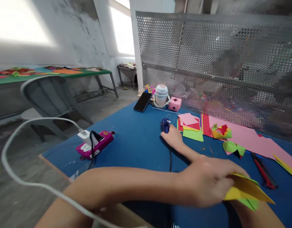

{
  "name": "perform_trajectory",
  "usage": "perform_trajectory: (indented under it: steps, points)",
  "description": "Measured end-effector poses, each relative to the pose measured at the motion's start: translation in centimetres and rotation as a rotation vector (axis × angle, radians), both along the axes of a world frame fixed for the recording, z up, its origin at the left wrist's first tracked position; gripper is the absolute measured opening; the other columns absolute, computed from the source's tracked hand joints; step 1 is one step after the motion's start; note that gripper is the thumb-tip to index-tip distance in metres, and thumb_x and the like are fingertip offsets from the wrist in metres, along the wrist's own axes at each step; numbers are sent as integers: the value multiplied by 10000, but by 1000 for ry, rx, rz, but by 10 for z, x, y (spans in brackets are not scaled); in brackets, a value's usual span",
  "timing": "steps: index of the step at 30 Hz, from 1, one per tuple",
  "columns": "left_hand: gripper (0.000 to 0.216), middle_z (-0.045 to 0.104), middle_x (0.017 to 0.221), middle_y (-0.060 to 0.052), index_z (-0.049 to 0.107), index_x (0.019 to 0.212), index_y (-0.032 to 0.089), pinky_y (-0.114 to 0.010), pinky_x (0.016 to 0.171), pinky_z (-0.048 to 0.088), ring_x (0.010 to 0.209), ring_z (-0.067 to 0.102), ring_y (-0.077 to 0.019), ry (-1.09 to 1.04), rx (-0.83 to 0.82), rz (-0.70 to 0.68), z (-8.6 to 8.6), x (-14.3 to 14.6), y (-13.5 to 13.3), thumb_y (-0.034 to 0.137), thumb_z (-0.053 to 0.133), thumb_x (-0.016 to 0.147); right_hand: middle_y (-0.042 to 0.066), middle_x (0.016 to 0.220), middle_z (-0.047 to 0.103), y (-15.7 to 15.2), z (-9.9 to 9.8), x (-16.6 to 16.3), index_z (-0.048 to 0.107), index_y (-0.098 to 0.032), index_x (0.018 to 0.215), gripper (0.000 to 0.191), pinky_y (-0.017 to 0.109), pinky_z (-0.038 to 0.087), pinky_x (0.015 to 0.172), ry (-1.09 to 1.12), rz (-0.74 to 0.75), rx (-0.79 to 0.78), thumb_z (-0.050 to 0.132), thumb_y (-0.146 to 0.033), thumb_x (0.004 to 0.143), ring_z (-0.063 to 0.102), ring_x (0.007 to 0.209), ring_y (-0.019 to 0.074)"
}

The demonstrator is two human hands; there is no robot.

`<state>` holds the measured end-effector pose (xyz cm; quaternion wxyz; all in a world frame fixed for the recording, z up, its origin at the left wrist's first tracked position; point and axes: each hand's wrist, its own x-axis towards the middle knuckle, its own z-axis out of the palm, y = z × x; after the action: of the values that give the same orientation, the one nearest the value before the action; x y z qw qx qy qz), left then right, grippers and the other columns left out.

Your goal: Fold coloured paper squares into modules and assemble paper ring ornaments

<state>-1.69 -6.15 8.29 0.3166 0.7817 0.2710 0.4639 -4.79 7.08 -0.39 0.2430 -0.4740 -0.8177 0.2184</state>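
Observation:
My left arm reaches in from the lower left and crosses over the right one. My left hand [207, 182], slightly blurred, pinches a folded yellow and green paper piece [247, 190] at the lower right. Beneath it, my right arm stretches forward from the lower right corner. My right hand [173, 136] is closed round a dark blue glue gun [164, 125] with a black cord, out in the middle of the table; some of its fingers are hidden. Just right of that hand lies a stack of pink, red, yellow and green paper squares [189, 123].
Folded paper pieces [220, 131], pink paper strips [245, 136] and a red-black cutter [264, 172] lie right on the blue table [133, 136]. A phone [142, 102], white container [161, 96] and pink paper cube [175, 104] stand behind. A purple power strip [96, 145] sits left; its white cable [36, 185] crosses the foreground.

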Motion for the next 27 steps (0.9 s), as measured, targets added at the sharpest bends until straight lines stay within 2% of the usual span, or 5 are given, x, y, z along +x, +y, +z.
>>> perform_trajectory:
  steps: [5, 8, 17, 22, 27]
  points:
    - [269, 697, 912, -62, 685, 900, 127, -234, 738, 502, 803, 638, -156, -80, -267, 405, -12, -46, 2, 116, 441, 786, 58, 778, 659, 3, 0, 22, 577, -164, 916, 232, 306, 467, 641, 102, 35, -52, 518, -203, 695, 622, 706, 210]
    - [211, 677, 772, -47, 668, 845, 113, -224, 591, 476, 669, 608, -145, -161, -470, 532, -22, -70, 3, 173, 478, 776, 42, 833, 674, -7, 7, 53, 573, -161, 976, 283, 275, 488, 651, 181, 86, -66, 488, -180, 706, 630, 720, 177]
    - [217, 680, 792, -43, 644, 876, 114, -221, 577, 447, 672, 611, -149, -203, -767, 597, -62, -97, 27, 243, 541, 735, 31, 686, 628, -56, 18, 168, 610, -150, 929, 240, 305, 487, 597, 159, 124, -45, 463, -278, 790, 601, 644, 193]
    - [228, 679, 791, -35, 660, 886, 126, -209, 538, 422, 632, 590, -135, -75, -748, 547, -70, -82, 49, 218, 507, 744, 27, 811, 646, -70, 14, 184, 577, -209, 919, 147, 267, 510, 625, 223, 108, -22, 523, -262, 793, 625, 706, 183]
    - [190, 675, 730, -23, 661, 819, 122, -192, 523, 416, 594, 576, -120, -75, -805, 525, -66, -63, 66, 191, 504, 738, 9, 718, 602, -72, 15, 184, 571, -224, 894, 112, 252, 501, 551, 301, 159, -5, 532, -236, 790, 589, 591, 155]
